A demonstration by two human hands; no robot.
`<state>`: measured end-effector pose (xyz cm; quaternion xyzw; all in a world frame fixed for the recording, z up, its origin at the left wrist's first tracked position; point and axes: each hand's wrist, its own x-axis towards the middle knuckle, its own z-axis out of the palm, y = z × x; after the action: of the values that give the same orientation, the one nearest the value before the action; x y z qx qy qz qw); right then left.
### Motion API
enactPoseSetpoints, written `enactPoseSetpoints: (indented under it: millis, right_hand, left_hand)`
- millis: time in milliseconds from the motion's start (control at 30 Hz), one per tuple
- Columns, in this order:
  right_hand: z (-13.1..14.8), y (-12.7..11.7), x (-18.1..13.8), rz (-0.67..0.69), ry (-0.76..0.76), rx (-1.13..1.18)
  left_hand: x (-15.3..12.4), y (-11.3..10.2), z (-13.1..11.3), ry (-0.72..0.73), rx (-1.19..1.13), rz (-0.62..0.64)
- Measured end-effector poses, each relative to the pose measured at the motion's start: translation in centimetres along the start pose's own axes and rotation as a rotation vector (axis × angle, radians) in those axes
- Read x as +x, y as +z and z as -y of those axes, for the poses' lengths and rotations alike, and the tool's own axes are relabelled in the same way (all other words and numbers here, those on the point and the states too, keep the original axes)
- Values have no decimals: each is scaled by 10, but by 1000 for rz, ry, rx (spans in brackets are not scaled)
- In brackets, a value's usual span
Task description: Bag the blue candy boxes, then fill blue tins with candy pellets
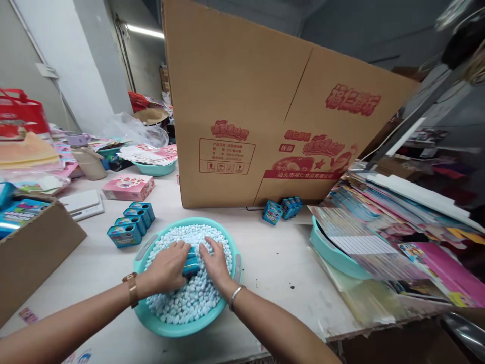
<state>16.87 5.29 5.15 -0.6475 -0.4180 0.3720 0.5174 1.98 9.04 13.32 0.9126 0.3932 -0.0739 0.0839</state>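
Observation:
A turquoise basin [174, 329] full of small pale-blue candy pellets [182, 306] stands on the table before me. Inside it, my left hand [168, 268] is wrapped around small blue boxes [191, 264], which lie low among the pellets. My right hand [215, 260] rests on the pellets just right of these boxes, fingers spread and slightly curved. Left of the basin, several blue boxes with round openings [131, 225] stand in a row. More small blue boxes [273, 212] sit beyond the basin, against a big carton.
The large cardboard carton [235, 101] rises behind the basin. An open carton [41, 247] with blue packs is at left, near a white scale [81, 203] and a pink box [129, 187]. Stacked printed sheets [364, 237] cover the right side, partly over another turquoise basin [333, 258].

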Motion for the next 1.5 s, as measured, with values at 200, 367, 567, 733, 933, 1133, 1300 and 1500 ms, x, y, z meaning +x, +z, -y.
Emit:
enactPoseSetpoints:
  millis: [200,367,567,733,933,1133,1300,1500]
  right_hand:
    - [8,13,19,-83,124,475]
    - [36,8,35,-66,78,599]
    - [64,12,51,13,12,540]
    - [65,15,53,18,-40,452]
    - [62,17,50,38,-28,434]
    - [65,20,45,44,-45,452]
    - [68,21,43,55,-36,470]
    - [71,23,40,10,-23,481]
  left_hand:
    - [-2,16,3,-127,-136,-155]
    - [1,50,6,-176,-382,-528]
    - [11,70,0,-282,-572,-736]
    - [16,67,3,-229,-532,-752]
    - [15,61,7,-220,-505,-665]
    - [12,55,11,-146,-472,-683]
    - [9,56,12,-123,-449,-753]
    - [5,62,13,-121,-450,-758]
